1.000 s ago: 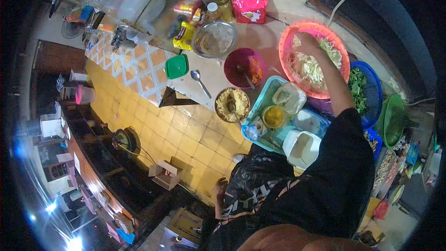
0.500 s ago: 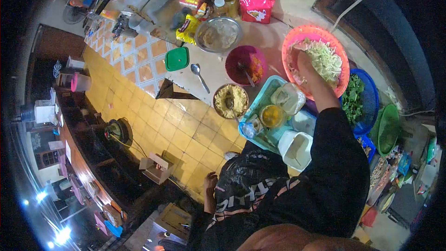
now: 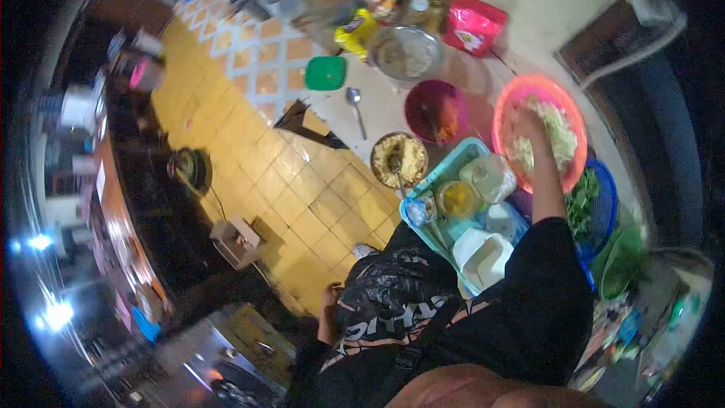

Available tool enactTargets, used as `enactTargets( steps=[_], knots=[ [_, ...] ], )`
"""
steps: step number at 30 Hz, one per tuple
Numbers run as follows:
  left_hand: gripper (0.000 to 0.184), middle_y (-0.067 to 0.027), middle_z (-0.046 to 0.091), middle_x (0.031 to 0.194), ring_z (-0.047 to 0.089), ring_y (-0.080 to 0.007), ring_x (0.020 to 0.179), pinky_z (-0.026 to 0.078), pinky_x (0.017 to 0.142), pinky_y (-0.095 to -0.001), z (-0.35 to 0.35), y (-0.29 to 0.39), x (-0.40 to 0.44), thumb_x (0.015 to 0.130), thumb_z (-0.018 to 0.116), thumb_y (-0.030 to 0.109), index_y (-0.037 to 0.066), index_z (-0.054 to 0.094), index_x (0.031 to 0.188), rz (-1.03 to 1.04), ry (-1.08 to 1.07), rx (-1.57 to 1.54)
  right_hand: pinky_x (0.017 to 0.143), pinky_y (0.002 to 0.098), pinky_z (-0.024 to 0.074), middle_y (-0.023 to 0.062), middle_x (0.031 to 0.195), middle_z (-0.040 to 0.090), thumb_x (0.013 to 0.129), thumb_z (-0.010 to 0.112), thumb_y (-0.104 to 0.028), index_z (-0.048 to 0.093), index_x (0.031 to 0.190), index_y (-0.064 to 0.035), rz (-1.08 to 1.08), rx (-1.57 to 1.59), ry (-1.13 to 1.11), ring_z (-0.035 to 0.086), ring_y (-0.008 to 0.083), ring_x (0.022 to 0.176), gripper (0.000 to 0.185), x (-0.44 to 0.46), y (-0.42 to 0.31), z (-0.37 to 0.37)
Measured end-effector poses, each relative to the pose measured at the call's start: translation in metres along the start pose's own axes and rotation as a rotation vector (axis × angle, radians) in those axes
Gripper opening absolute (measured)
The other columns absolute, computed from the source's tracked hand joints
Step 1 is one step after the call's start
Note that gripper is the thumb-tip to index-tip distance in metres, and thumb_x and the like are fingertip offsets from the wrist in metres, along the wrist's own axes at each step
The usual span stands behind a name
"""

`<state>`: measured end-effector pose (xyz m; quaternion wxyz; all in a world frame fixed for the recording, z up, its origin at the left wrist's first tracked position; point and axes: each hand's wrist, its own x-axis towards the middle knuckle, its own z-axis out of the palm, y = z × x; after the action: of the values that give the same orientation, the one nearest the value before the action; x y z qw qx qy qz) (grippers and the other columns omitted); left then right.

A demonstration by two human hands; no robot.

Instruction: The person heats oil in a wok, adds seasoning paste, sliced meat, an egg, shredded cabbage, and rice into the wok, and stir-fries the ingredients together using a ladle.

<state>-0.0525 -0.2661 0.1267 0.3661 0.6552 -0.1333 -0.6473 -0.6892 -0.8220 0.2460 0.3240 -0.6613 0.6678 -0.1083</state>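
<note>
A brush of the black sleeve (image 3: 545, 253) could upset the white tub (image 3: 470, 243). Rough movement by the right hand (image 3: 529, 125), inside the orange basin (image 3: 579, 117), could spill shredded cabbage (image 3: 561, 136); blur hides its grip. The left hand (image 3: 331, 295) hangs low, its spread unclear.

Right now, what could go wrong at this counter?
The black sleeve is close to the open white tub and might catch it. The bowl of yellow food sits by the counter's edge; a bump could tip it. Pale shreds might spill as the right hand stirs.
</note>
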Motion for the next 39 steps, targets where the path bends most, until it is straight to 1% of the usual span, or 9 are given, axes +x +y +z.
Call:
enactTargets(
  steps=[3,4,7,15,25,32,33,34,39],
  knots=[
    [0.03,-0.0095,0.062,0.088,0.06,-0.0182,0.082,0.049,0.07,-0.0323,0.019,0.013,-0.001,0.078,0.062,0.018,0.0,0.058,0.102,0.042,0.11,0.35,0.037,0.0316,0.0372,0.0009,0.051,0.047,0.09,0.041,-0.035,0.057,0.075,-0.011,0.428,1.128,0.098,0.045,0.0137,0.04,0.033,-0.022,-0.059,0.03],
    [0.028,-0.0097,0.063,0.087,0.06,-0.0181,0.082,0.049,0.071,-0.0322,0.018,0.005,0.001,0.077,0.062,0.017,0.001,0.059,0.1,-0.056,0.194,0.332,0.043,0.0317,0.042,0.0016,0.057,0.05,0.087,0.048,-0.032,0.056,0.077,-0.0093,0.197,0.27,0.158,0.053,0.0149,0.049,0.026,-0.023,-0.045,0.03],
    [0.029,-0.0127,0.065,0.087,0.061,-0.0203,0.08,0.049,0.07,-0.0325,0.016,0.012,-0.006,0.076,0.061,0.017,0.004,0.061,0.102,-0.111,0.304,0.461,0.059,0.0316,0.0482,0.01,0.091,0.062,0.085,0.054,-0.025,0.056,0.11,-0.0058,-0.3,-0.25,0.348,0.058,0.0177,0.078,0.032,-0.012,-0.002,0.005],
    [0.03,-0.0148,0.066,0.087,0.063,-0.0232,0.079,0.049,0.071,-0.0328,0.012,-0.006,-0.077,0.073,0.057,0.018,0.006,0.064,0.1,0.033,0.555,0.191,0.061,0.0319,0.0483,0.0094,0.095,0.061,0.087,0.05,-0.027,0.054,0.115,-0.0063,0.021,0.312,0.102,0.058,0.018,0.079,0.035,-0.09,-0.162,0.025],
    [0.023,-0.013,0.066,0.082,0.062,-0.0203,0.076,0.049,0.068,-0.031,0.014,-0.057,-0.224,0.074,0.054,0.011,0.003,0.064,0.093,0.051,1.223,-0.483,0.062,0.0322,0.0484,0.0087,0.098,0.06,0.089,0.046,-0.03,0.051,0.12,-0.0068,-0.141,0.781,-1.061,0.057,0.0184,0.08,0.039,-0.171,-0.532,0.27],
    [0.024,-0.0115,0.065,0.082,0.061,-0.0145,0.075,0.048,0.062,-0.0289,0.044,-0.105,-0.283,0.076,0.058,0.008,0.003,0.061,0.099,-0.057,1.635,-0.693,0.065,0.0334,0.0494,0.0101,0.101,0.059,0.094,0.036,-0.029,0.047,0.121,-0.0062,-0.397,0.554,-1.93,0.057,0.0224,0.078,0.037,-0.545,-0.807,0.528],
    [0.024,-0.0116,0.065,0.081,0.062,-0.0144,0.074,0.048,0.06,-0.0292,0.059,-0.109,-0.287,0.076,0.058,0.008,0.003,0.061,0.099,-0.079,1.709,-0.793,0.068,0.0362,0.05,0.0106,0.103,0.058,0.094,0.04,-0.028,0.046,0.122,-0.0056,-0.316,0.618,-2.531,0.058,0.0236,0.083,0.036,-0.6,-0.839,0.539],
    [0.024,-0.0117,0.065,0.08,0.062,-0.0144,0.072,0.048,0.058,-0.0294,0.07,-0.111,-0.292,0.075,0.059,0.008,0.003,0.061,0.099,-0.101,1.779,-0.896,0.073,0.0386,0.0498,0.0098,0.106,0.058,0.094,0.043,-0.028,0.047,0.122,-0.0061,-0.24,0.635,-2.137,0.058,0.0241,0.087,0.036,-0.658,-0.859,0.562],
    [0.026,-0.0101,0.061,0.066,0.058,-0.014,0.055,0.046,0.049,-0.0296,0.115,-0.122,-0.289,0.073,0.057,0.008,0.001,0.06,0.098,-0.379,1.992,-1.43,0.083,0.0369,0.0468,0.0105,0.113,0.056,0.088,0.054,-0.026,0.045,0.125,-0.0054,-0.314,0.469,-2.427,0.057,0.0224,0.098,0.043,-0.857,-0.935,0.62]
  ],
)
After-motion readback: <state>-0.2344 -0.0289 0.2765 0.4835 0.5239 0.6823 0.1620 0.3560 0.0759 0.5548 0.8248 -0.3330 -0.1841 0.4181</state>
